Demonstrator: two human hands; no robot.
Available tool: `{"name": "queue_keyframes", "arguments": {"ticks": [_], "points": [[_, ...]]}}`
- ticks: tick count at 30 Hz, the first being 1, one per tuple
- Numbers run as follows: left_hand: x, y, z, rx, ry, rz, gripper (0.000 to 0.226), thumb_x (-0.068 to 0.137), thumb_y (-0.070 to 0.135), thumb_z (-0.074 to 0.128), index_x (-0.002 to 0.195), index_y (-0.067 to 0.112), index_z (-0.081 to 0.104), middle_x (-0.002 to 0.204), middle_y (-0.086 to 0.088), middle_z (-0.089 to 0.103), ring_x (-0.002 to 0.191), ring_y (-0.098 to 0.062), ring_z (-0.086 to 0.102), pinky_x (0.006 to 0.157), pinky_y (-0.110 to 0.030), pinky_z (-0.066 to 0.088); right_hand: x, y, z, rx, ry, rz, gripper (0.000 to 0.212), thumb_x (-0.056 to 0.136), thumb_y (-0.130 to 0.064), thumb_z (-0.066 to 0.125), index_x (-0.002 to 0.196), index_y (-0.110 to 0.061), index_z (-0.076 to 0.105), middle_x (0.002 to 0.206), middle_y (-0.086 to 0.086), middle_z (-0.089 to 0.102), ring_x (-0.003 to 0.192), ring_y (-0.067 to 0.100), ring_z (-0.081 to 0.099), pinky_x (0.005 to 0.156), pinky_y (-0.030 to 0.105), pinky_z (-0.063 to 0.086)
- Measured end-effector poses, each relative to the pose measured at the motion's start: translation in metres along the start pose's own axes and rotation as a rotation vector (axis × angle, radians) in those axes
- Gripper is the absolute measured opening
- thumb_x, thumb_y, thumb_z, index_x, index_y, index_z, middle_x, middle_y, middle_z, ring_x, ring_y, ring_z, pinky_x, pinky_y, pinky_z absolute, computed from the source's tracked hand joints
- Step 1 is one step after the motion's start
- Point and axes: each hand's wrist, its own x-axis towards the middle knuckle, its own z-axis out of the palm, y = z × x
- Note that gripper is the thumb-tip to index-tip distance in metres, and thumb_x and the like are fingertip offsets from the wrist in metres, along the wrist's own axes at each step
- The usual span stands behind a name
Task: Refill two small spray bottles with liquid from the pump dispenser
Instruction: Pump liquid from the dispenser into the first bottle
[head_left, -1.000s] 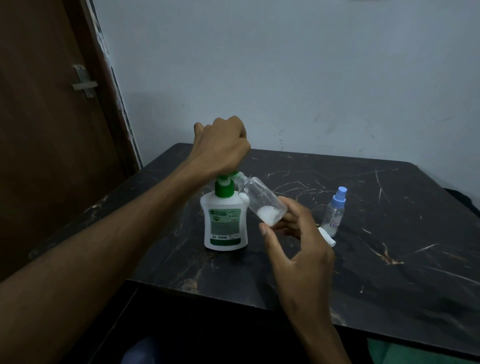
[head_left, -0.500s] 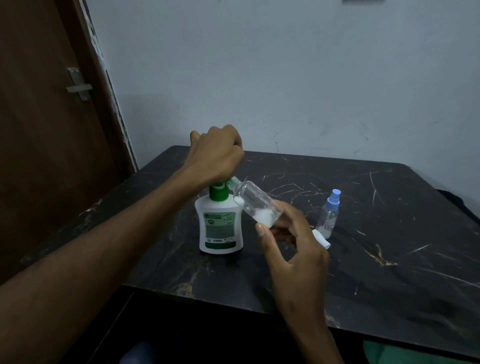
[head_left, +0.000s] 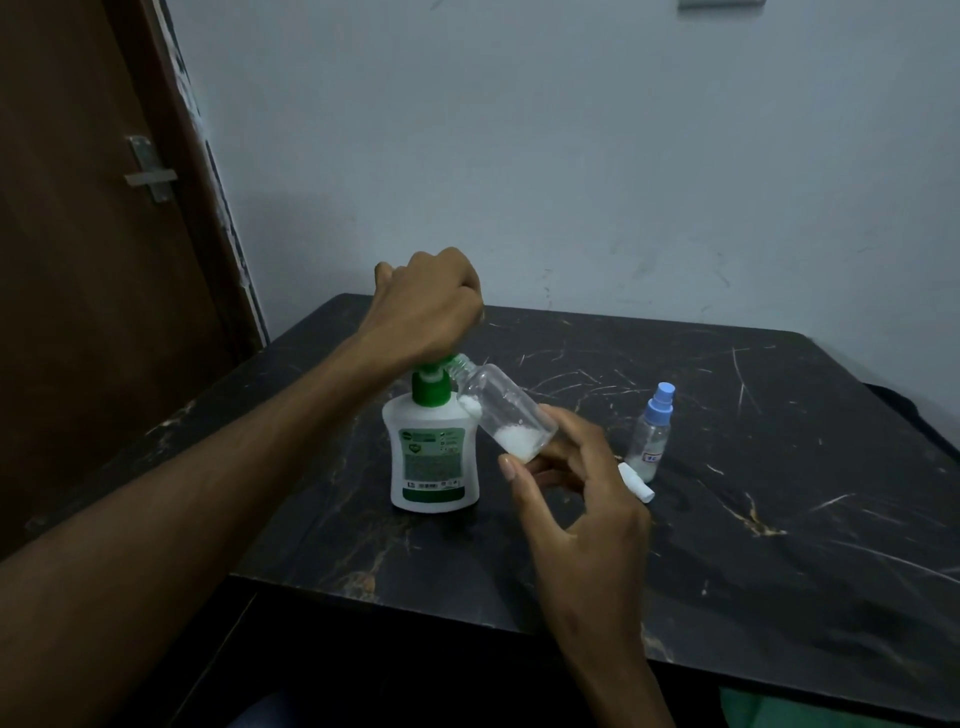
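Head view: the left hand (head_left: 431, 301), fingers curled into a fist, sits on the green pump top of the white pump dispenser (head_left: 434, 457) standing on the dark marble table (head_left: 779, 519). The right hand (head_left: 582, 499) pinches the clear open bottle (head_left: 506, 415), tilted, neck at the nozzle, white foam inside. The second spray bottle (head_left: 652, 431), blue-capped, stands near

Light level: dim all round, the room sits in a bluish-grey gloom.
Brightest area: the wall (head_left: 571, 156), evenly lit, no hot spots.
Darkest area: bottom edge under the table (head_left: 779, 467), near black, detail lost.
Glare: faint sheen only on the table's veins.
Shadows: soft, no hard edges.
Sharpness: centre fairly crisp, bottle label unreadable.
Distortion: door (head_left: 78, 260) leans at the left edge.
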Motion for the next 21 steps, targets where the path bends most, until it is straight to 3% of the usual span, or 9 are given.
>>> {"name": "queue_keyframes", "arguments": {"ticks": [15, 21], "points": [[-0.003, 0.0029, -0.0023, 0.025, -0.007, -0.007, 0.027, 0.088, 0.007, 0.05, 0.088, 0.016, 0.075, 0.091, 0.001, 0.071, 0.092, -0.02, 0.062, 0.103, -0.047, 0.031, -0.0003, 0.0012, 0.0001, -0.046, 0.004, -0.011, 0.041, 0.09, -0.029, 0.078, 0.129, -0.027, 0.065, 0.109, -0.021, 0.069, 0.101, 0.006, 0.069, 0.084, 0.014, 0.053], [-0.0015, 0.0012, -0.0007, -0.002, -0.006, -0.018, 0.025, 0.09, 0.009, 0.053, 0.089, 0.017, 0.077, 0.104, 0.001, 0.072, 0.095, -0.018, 0.059, 0.102, -0.045, 0.03, 0.0009, 0.0016, 0.0021, -0.034, 0.024, -0.006, 0.052, 0.089, -0.031, 0.077, 0.139, -0.026, 0.062, 0.115, -0.019, 0.07, 0.102, 0.006, 0.069, 0.085, 0.011, 0.051]]}}
